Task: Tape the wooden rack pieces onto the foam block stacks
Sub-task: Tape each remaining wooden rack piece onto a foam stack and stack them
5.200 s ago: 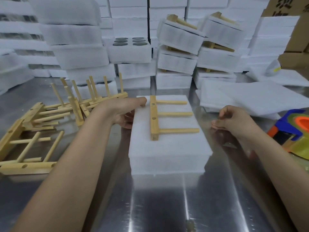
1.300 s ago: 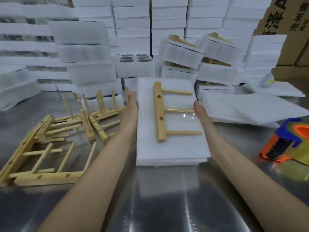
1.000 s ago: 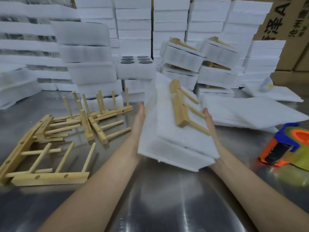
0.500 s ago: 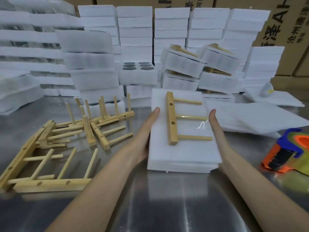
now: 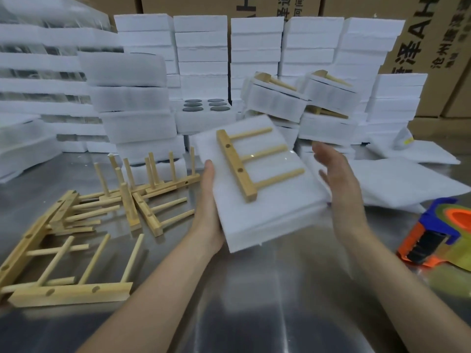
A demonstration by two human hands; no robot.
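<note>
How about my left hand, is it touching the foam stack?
Touching. Head view shows the left hand gripping the left edge of the foam stack, thumb against its side.

A white foam block stack (image 5: 267, 220) is gripped at its left edge by the left hand (image 5: 209, 200) and held up at a tilt. A wooden rack piece (image 5: 238, 166) is laid flat on top, its three dowels pointing right, with glossy clear tape (image 5: 290, 156) across the middle one. Finished stacks (image 5: 277, 103) are piled behind. Loose rack pieces (image 5: 146, 212) are scattered to the left.
</note>
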